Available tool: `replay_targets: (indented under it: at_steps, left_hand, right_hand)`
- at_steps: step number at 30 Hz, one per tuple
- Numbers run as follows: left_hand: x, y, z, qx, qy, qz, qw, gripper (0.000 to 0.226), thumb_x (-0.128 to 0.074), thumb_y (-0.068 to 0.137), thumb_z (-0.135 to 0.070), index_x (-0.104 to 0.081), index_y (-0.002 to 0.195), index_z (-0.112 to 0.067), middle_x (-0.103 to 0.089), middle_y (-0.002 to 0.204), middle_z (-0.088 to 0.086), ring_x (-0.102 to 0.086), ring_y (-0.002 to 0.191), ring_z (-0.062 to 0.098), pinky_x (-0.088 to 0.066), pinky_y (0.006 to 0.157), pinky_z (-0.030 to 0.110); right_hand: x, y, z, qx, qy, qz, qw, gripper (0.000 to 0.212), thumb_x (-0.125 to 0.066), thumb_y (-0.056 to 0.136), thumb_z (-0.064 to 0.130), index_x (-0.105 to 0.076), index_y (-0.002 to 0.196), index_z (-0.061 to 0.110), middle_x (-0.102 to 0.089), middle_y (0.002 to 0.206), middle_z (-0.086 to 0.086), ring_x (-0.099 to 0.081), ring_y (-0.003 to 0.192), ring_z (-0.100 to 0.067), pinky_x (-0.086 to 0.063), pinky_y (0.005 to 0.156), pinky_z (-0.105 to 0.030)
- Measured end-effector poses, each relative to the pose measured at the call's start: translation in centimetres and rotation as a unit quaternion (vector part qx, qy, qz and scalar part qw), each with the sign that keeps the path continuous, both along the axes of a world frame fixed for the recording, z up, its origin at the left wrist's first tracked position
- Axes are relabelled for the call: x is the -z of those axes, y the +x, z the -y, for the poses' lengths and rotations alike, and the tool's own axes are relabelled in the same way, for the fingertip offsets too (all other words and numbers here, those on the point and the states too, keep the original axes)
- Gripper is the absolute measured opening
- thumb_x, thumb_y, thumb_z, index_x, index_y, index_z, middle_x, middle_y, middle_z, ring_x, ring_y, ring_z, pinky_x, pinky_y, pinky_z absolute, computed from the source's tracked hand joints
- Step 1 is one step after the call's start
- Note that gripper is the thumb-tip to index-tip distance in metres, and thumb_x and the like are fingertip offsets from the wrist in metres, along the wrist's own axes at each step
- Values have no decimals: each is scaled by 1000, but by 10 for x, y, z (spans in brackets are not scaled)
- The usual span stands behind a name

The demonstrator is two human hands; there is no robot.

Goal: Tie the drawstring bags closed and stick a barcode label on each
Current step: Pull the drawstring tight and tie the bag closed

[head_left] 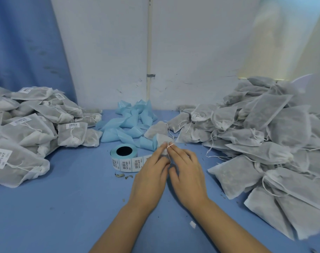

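A grey-white drawstring bag lies in the middle of the blue table, its gathered neck toward me. My left hand and my right hand meet at that neck, and their fingertips pinch the white drawstring between them. The roll of barcode labels stands just left of my left hand, its strip of printed labels running under my fingers. The bag's neck is partly hidden by my fingers.
A pile of labelled bags fills the left side. A larger heap of unlabelled bags fills the right. Crumpled blue backing strips lie at the back by the white wall. Small leaf scraps dot the table.
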State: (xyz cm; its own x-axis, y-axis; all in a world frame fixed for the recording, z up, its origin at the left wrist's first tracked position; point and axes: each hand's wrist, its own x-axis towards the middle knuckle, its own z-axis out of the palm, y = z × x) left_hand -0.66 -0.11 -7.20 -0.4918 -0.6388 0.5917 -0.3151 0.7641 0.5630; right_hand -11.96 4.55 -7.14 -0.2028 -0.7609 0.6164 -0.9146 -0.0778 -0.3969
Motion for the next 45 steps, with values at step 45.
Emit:
replay_targets:
  at_steps: [45]
  left_hand:
    - [0,-8,6,22,236,-196,951,13,-54,95,-12,-65,88,-16,-69,80,-6,-64,76,5,-47,73,14]
  right_hand:
    - [-12,-15,6,-229,72,653,718,17,-56,87,2,-66,75,8,-67,72,-4,-62,69,-10,-44,65,-17]
